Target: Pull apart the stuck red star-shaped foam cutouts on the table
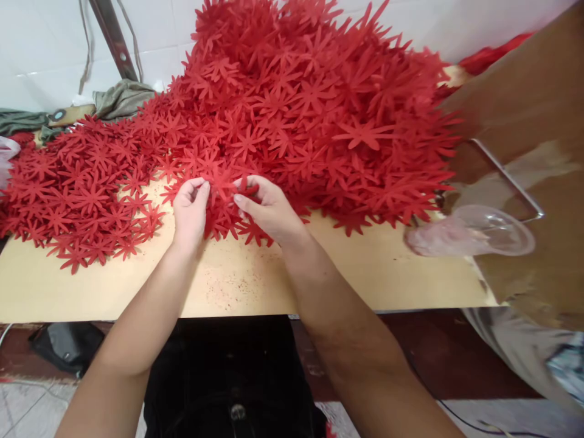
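Observation:
Between my two hands a red flower-shaped cutout (222, 186) with narrow petals is held up in front of the pile. My left hand (191, 204) pinches one side of it between thumb and fingertips. On the other side my right hand (264, 207) has its thumb and fingers closed on the cutout's petals, partly hidden by the red shapes. Behind and above both hands rises a big heap of the same red cutouts (314, 97). A lower spread of red cutouts (86, 188) lies to the left.
The pale tabletop (365, 274) has reddish specks near its front edge. A clear plastic cup (474, 231) lies on its side at the right, beside a brown cardboard box (524, 140). Grey-green cloth (121, 98) and a metal bar (114, 39) are at the back left.

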A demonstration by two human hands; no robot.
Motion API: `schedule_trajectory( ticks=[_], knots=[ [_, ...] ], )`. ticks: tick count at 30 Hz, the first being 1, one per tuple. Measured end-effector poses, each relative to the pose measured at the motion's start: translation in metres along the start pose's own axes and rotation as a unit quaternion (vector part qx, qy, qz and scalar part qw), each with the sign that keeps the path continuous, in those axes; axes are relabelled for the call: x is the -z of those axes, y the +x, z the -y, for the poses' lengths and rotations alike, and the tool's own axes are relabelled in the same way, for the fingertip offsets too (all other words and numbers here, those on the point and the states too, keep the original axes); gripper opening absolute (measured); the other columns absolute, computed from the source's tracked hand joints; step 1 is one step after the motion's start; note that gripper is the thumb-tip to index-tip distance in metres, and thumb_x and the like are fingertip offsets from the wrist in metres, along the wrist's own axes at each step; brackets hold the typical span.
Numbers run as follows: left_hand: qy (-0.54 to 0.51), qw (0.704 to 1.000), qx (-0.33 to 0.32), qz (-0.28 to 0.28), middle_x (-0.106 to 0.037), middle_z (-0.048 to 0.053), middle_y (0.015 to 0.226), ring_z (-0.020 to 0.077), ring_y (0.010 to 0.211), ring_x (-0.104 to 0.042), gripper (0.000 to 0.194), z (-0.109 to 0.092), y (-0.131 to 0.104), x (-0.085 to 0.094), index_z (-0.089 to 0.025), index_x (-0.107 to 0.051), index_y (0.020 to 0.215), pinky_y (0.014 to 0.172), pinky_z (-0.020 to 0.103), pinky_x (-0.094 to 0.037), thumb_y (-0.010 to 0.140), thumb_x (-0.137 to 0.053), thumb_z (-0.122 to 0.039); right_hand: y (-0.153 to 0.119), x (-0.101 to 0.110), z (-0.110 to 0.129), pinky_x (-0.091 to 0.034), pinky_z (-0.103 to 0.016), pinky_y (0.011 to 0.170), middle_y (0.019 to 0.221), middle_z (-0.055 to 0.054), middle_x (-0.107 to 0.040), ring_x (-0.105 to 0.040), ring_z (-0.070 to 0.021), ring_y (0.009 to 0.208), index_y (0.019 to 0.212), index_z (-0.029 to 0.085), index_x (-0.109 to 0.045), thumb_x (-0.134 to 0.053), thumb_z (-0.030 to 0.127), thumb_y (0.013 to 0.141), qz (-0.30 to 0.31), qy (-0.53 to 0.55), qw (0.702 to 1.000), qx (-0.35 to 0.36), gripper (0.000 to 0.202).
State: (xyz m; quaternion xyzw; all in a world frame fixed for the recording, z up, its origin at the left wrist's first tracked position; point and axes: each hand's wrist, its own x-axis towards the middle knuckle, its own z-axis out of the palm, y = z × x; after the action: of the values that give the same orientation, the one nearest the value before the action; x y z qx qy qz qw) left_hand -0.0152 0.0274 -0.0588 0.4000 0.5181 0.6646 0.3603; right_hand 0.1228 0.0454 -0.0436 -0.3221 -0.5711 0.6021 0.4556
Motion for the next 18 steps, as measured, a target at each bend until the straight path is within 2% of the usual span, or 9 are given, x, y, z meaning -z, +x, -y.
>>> schedule_trajectory(
  ticks=[3,5,7,9,11,13,16,18],
  knots=[
    [0.043,0.999,-0.017,-0.007,-0.062,0.001,0.081,0.0105,0.073,-0.058,0.012,0.006,0.006,0.005,-0.019,-0.058,0.088,0.075,0.026,-0.050,0.080,-0.061,-0.028,0.002,0.003,-0.001,-0.034,-0.020,0.042,0.054,0.007,-0.051,-0.041,-0.0034,0.042,0.075,0.019,-0.053,-0.074,0.050,0.064,-0.065,0.004,0.998,-0.003,0.039],
    [0.114,0.990,-0.078,-0.020,-0.062,0.006,0.102,0.0145,0.092,-0.059,0.027,0.010,0.007,0.007,-0.021,-0.057,0.101,0.087,0.030,-0.048,0.077,-0.065,-0.031,0.004,0.005,-0.001,-0.032,-0.020,0.041,0.050,0.007,-0.047,-0.038,-0.0032,0.042,0.064,0.019,-0.050,-0.072,0.052,0.066,-0.106,-0.007,0.994,0.005,0.039],
    [0.192,0.970,-0.148,-0.027,-0.055,0.009,0.120,0.0191,0.110,-0.053,0.043,0.009,0.005,0.008,-0.022,-0.055,0.112,0.097,0.035,-0.043,0.074,-0.068,-0.036,0.005,0.006,-0.002,-0.031,-0.020,0.042,0.047,0.006,-0.043,-0.035,-0.0031,0.043,0.054,0.018,-0.046,-0.070,0.055,0.066,-0.140,-0.030,0.990,0.013,0.045],
    [0.260,0.944,-0.205,-0.008,-0.052,0.009,0.123,0.0218,0.117,-0.049,0.044,0.004,0.000,0.008,-0.022,-0.057,0.112,0.102,0.039,-0.039,0.074,-0.068,-0.041,0.006,0.007,-0.002,-0.029,-0.021,0.042,0.045,0.006,-0.040,-0.033,-0.0032,0.043,0.049,0.018,-0.045,-0.065,0.060,0.068,-0.160,-0.056,0.985,0.015,0.050],
    [0.300,0.922,-0.241,0.030,-0.055,0.008,0.111,0.0211,0.110,-0.051,0.036,-0.004,-0.006,0.007,-0.020,-0.062,0.102,0.101,0.040,-0.039,0.075,-0.066,-0.044,0.006,0.009,-0.003,-0.030,-0.021,0.042,0.044,0.005,-0.038,-0.034,-0.0041,0.042,0.048,0.018,-0.044,-0.058,0.065,0.071,-0.164,-0.063,0.984,0.015,0.054],
    [0.305,0.915,-0.253,0.073,-0.057,0.006,0.098,0.0186,0.099,-0.054,0.032,-0.012,-0.011,0.005,-0.020,-0.065,0.094,0.095,0.038,-0.043,0.077,-0.063,-0.046,0.007,0.010,-0.004,-0.035,-0.022,0.044,0.045,0.004,-0.039,-0.040,-0.0059,0.045,0.050,0.019,-0.046,-0.051,0.070,0.072,-0.152,-0.052,0.987,0.022,0.056],
    [0.250,0.934,-0.223,0.125,-0.058,0.005,0.093,0.0149,0.087,-0.055,0.037,-0.017,-0.014,0.002,-0.021,-0.065,0.101,0.086,0.033,-0.046,0.078,-0.061,-0.050,0.007,0.010,-0.004,-0.040,-0.022,0.047,0.047,0.003,-0.041,-0.048,-0.0087,0.052,0.053,0.019,-0.048,-0.045,0.075,0.071,-0.109,-0.049,0.993,0.017,0.059],
    [0.194,0.955,-0.180,0.135,-0.059,0.004,0.095,0.0135,0.086,-0.055,0.043,-0.015,-0.014,0.000,-0.022,-0.064,0.106,0.085,0.031,-0.046,0.076,-0.063,-0.053,0.005,0.008,-0.003,-0.040,-0.022,0.047,0.048,0.002,-0.041,-0.049,-0.0090,0.053,0.054,0.019,-0.047,-0.043,0.077,0.071,-0.072,-0.061,0.996,0.010,0.060]
  ],
)
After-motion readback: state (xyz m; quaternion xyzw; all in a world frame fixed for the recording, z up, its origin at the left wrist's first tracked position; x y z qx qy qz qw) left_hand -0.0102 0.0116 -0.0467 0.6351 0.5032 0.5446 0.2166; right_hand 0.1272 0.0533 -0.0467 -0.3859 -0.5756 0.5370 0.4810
